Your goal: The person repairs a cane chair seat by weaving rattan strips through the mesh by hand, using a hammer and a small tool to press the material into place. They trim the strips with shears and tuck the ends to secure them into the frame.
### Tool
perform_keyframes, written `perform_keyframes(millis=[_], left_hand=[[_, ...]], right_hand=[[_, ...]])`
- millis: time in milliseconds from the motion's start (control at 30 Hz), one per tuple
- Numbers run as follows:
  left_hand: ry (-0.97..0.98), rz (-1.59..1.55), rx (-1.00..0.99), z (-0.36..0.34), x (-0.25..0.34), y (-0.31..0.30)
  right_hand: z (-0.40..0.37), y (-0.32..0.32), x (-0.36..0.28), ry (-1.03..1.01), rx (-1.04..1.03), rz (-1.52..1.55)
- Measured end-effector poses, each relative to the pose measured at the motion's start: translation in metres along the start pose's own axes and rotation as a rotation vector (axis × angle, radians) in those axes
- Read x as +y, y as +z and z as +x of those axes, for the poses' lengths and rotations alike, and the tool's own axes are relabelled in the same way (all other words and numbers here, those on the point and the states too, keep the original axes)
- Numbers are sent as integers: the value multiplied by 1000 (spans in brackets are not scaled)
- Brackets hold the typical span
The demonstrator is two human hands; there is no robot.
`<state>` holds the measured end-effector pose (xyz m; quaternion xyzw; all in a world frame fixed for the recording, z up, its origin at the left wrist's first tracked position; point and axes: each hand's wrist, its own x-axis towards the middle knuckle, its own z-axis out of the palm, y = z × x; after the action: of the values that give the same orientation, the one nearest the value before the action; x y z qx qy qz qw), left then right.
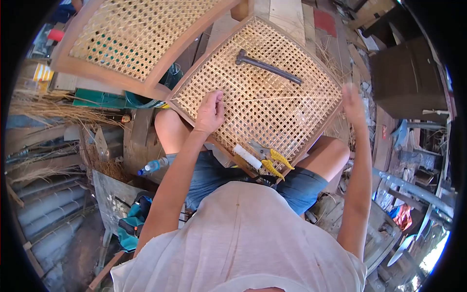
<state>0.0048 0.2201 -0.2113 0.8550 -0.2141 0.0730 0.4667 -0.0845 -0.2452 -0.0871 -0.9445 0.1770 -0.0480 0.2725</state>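
Across my lap lies a square wooden frame with a woven cane panel [262,114]. My left hand [211,113] rests over the left part of the weave, its fingers curled closed; whatever they pinch is too small to make out. Blurred by motion, my right hand [354,103] is at the panel's right edge, and its fingers cannot be read. A hammer [270,67] with a dark handle lies on the far half of the cane. Near my waist are yellow-handled pliers [273,163] and a white cylindrical roll [247,156], both on the panel's near corner.
Beyond on the left stands another wooden frame with cane weave [141,36]. A dark brown cabinet [408,73] is at the right. Loose cane strands [63,109] lie at the left, above a water bottle [152,166] and a teal bag [134,226].
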Motion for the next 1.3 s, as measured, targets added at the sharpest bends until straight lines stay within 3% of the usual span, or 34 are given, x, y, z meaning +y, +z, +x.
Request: perform_keyframes(millis=[100,133,167,200,233,267,300,333,400,467,500,533,567,667,733,767,833,900,1000,1033,1167,1300], left_hand=[[-155,-69,39,5,11,11],[-15,4,74,14,21,20],[123,80,104,25,36,29],[129,-101,34,37,61,42],[56,-70,-199,50,94,48],[-70,-107,-404,61,120,59],[-260,-410,-463,65,146,57],[-261,-414,-458,76,156,46],[-20,-660,-212,103,175,21],[42,-960,-24,124,190,-45],[80,-1074,-81,136,184,-72],[123,-1188,-136,147,177,-93],[126,-1200,-138,148,177,-105],[180,-1012,-232,145,172,-109],[177,-441,-289,134,151,-87],[177,-449,-290,129,137,-80],[22,177,-529,116,102,-67],[-113,277,-605,104,73,-48],[-42,305,-594,91,40,-29],[-21,288,-565,88,37,-26],[-5,169,-544,87,32,-22],[-18,129,-600,96,45,-22]], right_hand=[[-2,-7,-23,-344,287,10],[0,-18,-36,-363,282,13],[0,-26,-48,-312,261,298],[-4,-34,-61,-247,227,581],[-7,-42,-80,-254,214,581],[-13,-49,-105,-341,162,722],[-19,-52,-129,-426,111,861],[-24,-49,-157,-430,107,858],[-33,-41,-195,-88,314,866],[-21,9,-123,-46,-108,577],[-17,58,-131,-1,-230,157],[-43,98,-151,-241,-102,198],[-52,129,-160,-135,-357,82],[-77,171,-192,-226,-427,45],[-87,174,-200,-321,-348,6],[-91,166,-199,-318,-294,-22],[-86,152,-183,-255,-309,-104],[-79,137,-171,-200,-317,-187],[-65,134,-172,-316,-295,-293],[-61,135,-182,-229,-346,-365],[-48,126,-216,-197,-537,-520],[-39,136,-221,-207,-557,-565]])
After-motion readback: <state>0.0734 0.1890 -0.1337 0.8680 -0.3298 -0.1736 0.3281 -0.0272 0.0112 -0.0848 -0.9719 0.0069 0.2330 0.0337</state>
